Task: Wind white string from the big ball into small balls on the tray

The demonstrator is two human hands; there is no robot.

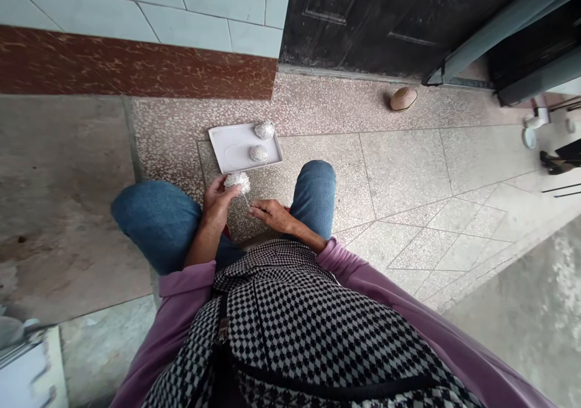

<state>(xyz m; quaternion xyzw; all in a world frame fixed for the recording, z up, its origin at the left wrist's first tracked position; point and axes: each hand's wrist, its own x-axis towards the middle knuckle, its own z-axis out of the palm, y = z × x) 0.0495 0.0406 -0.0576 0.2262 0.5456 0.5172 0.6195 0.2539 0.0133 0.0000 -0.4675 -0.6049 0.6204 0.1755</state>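
Observation:
My left hand [218, 197] is closed round a white ball of thread [238, 181], held just in front of my left knee. A thin strand runs down from the ball to my right hand [271, 213], whose fingers pinch it between my knees. On the floor beyond lies a white tray [227, 138] with two more white thread balls on it, one at its far edge [264, 130] and one near its middle [259, 152].
I sit with both knees in blue jeans over a speckled tiled floor. A red marble skirting and pale wall tiles stand behind the tray. A dark door is at the back right, with a round brown object [403, 98] on the floor before it.

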